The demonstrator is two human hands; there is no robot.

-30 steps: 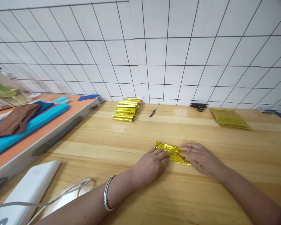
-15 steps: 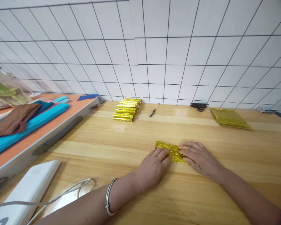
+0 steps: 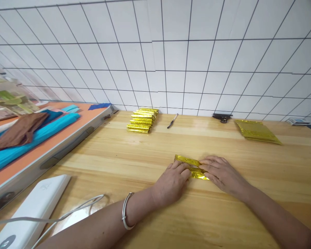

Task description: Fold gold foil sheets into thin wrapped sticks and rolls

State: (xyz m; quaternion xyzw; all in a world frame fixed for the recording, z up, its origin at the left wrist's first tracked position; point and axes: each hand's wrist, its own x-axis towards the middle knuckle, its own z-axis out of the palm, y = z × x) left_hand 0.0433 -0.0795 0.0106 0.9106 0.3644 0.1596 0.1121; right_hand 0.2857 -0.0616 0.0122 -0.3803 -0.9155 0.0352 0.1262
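Note:
A small sheet of shiny gold foil paper (image 3: 187,160), partly folded into a narrow strip, lies on the wooden table under both my hands. My left hand (image 3: 171,182) has its fingers bent together over the strip's left part, pinching and pressing it. From the other side, my right hand (image 3: 221,174) grips the right end, fingers close together. Between the hands a crease runs along the foil, and its lower edge sticks out below the fingertips. My fingers hide much of the middle and the right end.
Folded gold foil strips (image 3: 142,121) are piled at the back, beside a pen (image 3: 172,121). Farther right are a black clip (image 3: 223,117) and flat gold sheets (image 3: 259,132). On the left, a white device (image 3: 32,207) and cable (image 3: 80,208) lie near an orange surface (image 3: 75,126) with coloured paper.
The upper foil band looks narrower, with a fold line showing between my hands. Both hands stay on the foil with little movement; the view has shifted slightly.

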